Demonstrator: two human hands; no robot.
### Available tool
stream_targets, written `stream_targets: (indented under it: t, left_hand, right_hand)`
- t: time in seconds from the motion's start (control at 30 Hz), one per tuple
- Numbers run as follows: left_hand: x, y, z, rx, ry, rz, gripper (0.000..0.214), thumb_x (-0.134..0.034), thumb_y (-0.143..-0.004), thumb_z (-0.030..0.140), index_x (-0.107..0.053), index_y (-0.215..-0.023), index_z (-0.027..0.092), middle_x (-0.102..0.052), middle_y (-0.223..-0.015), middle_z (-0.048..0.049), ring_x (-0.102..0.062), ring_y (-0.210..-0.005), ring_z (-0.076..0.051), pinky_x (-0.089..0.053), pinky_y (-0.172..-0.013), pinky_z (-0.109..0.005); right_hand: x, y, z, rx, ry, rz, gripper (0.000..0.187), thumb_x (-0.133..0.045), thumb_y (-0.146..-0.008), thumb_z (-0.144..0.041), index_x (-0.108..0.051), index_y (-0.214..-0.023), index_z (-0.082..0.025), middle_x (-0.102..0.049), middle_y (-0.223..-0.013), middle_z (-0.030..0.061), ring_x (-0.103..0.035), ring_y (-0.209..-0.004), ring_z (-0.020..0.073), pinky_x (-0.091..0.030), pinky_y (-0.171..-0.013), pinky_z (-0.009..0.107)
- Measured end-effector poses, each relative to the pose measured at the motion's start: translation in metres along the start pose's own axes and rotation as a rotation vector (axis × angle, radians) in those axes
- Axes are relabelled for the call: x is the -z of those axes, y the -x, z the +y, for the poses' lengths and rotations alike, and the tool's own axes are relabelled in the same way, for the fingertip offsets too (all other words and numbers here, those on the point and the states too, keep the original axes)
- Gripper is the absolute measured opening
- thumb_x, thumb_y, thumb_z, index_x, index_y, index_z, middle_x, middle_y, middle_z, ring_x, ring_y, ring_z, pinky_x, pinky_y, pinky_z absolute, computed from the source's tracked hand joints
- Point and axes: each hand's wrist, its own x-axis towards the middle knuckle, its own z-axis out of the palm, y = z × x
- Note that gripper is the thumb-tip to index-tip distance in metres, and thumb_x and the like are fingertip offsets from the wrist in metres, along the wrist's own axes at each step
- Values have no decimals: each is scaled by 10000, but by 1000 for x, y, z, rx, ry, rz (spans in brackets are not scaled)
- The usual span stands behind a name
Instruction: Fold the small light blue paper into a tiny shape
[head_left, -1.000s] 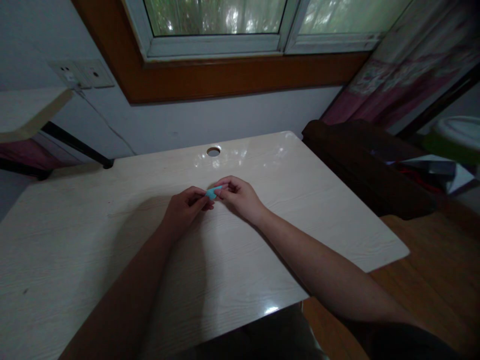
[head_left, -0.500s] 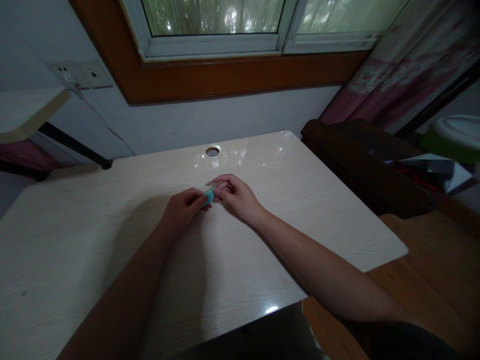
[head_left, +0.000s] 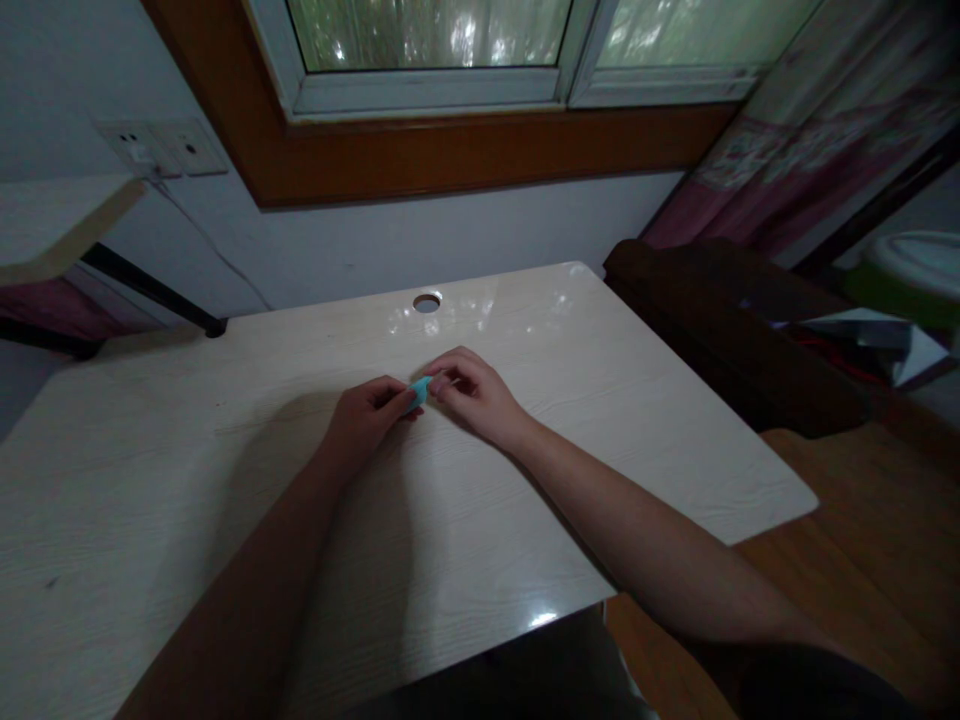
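A small, flat turquoise piece (head_left: 420,391) is held just above the desk; it looks like folded paper, though its exact kind is too small to tell. My left hand (head_left: 367,412) pinches its left end between thumb and fingers. From the other side, my right hand (head_left: 476,395) has its thumb and fingertips closed at the piece's right edge, the fingers curled. Parts of the piece are covered by the fingers. Both forearms reach in over the pale wood-grain desk (head_left: 570,420).
A round cable hole (head_left: 427,303) pierces the desk's far edge. At left, a raised shelf (head_left: 60,225) stands on dark legs, near a wall socket (head_left: 161,148) with a plugged-in cord. A dark wooden piece of furniture (head_left: 720,330) borders the right edge.
My right fingers have shifted slightly at the turquoise piece, its top edge looking more bent or rounded now. The left hand keeps its hold and place.
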Motion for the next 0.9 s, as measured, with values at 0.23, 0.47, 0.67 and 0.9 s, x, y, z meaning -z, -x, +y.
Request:
stream_targets:
  t: [0.23, 0.47, 0.67, 0.9]
  left_hand:
    - [1, 0, 1, -35, -69, -14, 303, -631, -844, 463, -731, -787, 183, -744, -739, -45, -681, -700, -182, -510, -660, -260]
    - [2, -1, -1, -51, -122, -25, 302, -584, -871, 449, -729, -822, 189, -732, -758, -30, -656, -715, -175, -477, -672, -251]
    - [2, -2, -4, -69, -154, -38, 320, -572, -873, 459, -730, -818, 186, -728, -765, -33, -646, -714, -177, -472, -663, -252]
    - [5, -1, 3, -88, -156, -61, 312, -603, -861, 470, -739, -827, 191, -744, -778, -44, -662, -710, -179, -490, -668, -257]
  right_hand:
    - [0, 0, 3, 49, 25, -136, 131, -642, -890, -309, -683, -980, -224, -617, -1020, 50, -610, -841, 133, -510, -692, 251]
    - [2, 0, 2, 62, 76, -179, 166, -648, -866, -216, -659, -1032, -219, -609, -1005, 44, -608, -806, 126, -516, -699, 255]
    - [4, -1, 2, 107, 124, -222, 146, -636, -862, -158, -660, -997, -210, -615, -982, 45, -598, -819, 138, -510, -731, 274]
    - [6, -2, 3, 121, 169, -223, 74, -617, -879, -168, -656, -926, -210, -610, -929, 38, -585, -852, 154, -492, -756, 285]
